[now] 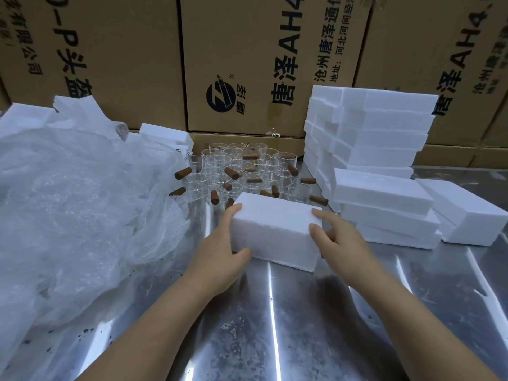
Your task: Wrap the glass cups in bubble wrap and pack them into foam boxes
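Note:
A closed white foam box (277, 229) lies on the shiny metal table (275, 320) in front of me. My left hand (222, 251) grips its left end, thumb on the front face and fingers along the side. My right hand (338, 237) holds its right end, with fingertips on the top edge and corner. Behind the box stand several clear glass cups (236, 169) with brown wooden handles. A big heap of clear bubble wrap (77, 204) fills the left side of the table.
Stacks of white foam boxes (368, 138) rise at the right, with lower stacks (384, 207) and a single box (467, 215) nearer. More foam pieces (165, 133) lie behind the wrap. Large printed cardboard cartons (247, 64) wall off the back.

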